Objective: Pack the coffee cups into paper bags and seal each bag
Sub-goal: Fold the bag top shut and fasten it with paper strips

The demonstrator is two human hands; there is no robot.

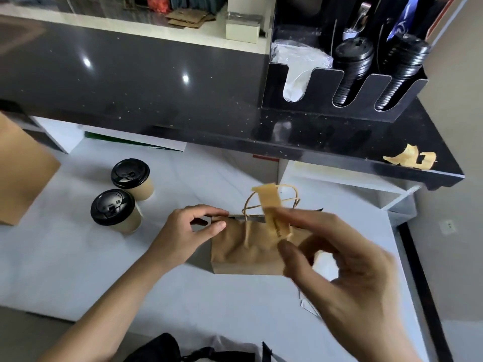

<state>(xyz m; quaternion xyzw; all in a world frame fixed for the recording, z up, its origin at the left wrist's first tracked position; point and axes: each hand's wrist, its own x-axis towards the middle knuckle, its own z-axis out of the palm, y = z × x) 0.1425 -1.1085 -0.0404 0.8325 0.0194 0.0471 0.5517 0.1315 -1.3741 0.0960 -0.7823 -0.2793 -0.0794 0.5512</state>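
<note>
A brown paper bag [243,246] with twine handles stands on the white table [78,270], its top pressed nearly closed. My left hand [193,226] pinches the bag's upper left edge. My right hand [339,262], blurred, pinches a strip of tan tape [271,207] held upright over the bag's top. Two paper coffee cups with black lids stand to the left: one nearer [115,210], one farther [133,178].
A black counter [156,100] runs behind, carrying a black organizer [339,87] with stacked lids. More tape pieces [413,158] stick to the counter's right edge. Another brown bag [21,173] stands at far left. A black item [162,348] lies at the bottom.
</note>
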